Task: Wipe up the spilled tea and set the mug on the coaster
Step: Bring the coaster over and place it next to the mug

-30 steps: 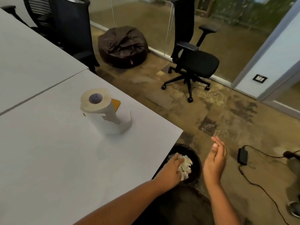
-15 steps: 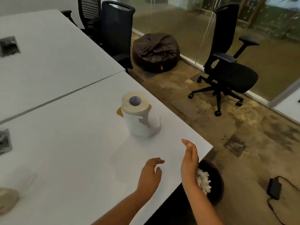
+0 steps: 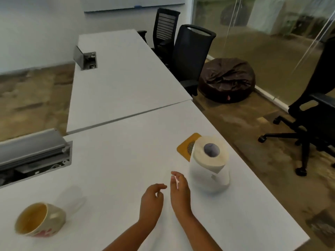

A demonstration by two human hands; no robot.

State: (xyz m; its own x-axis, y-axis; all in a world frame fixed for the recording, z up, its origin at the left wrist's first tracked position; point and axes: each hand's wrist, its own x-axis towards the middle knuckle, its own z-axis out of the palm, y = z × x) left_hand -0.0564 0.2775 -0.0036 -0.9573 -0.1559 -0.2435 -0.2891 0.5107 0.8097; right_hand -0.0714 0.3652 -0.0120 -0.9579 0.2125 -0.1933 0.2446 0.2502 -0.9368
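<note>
A pale mug (image 3: 39, 221) with a red pattern lies tipped on its side at the near left of the white table (image 3: 116, 160), its tea-stained inside facing me. The orange coaster (image 3: 187, 146) lies flat at the right, partly hidden behind an upright paper towel roll (image 3: 210, 163). My left hand (image 3: 151, 201) and my right hand (image 3: 179, 192) hover side by side over the table just left of the roll, both with fingers loosely apart and holding nothing. No wet patch is clearly visible on the tabletop.
An open cable hatch (image 3: 34, 156) is sunk into the table at the left, and a second hatch (image 3: 85, 57) sits on the far table. Black office chairs (image 3: 192, 57) line the right side. A dark beanbag (image 3: 227, 80) rests on the floor.
My left hand let the crumpled tissue go into the floor bin, then both hands came up over the table. My view swung left, bringing the mug into sight and losing the bin.
</note>
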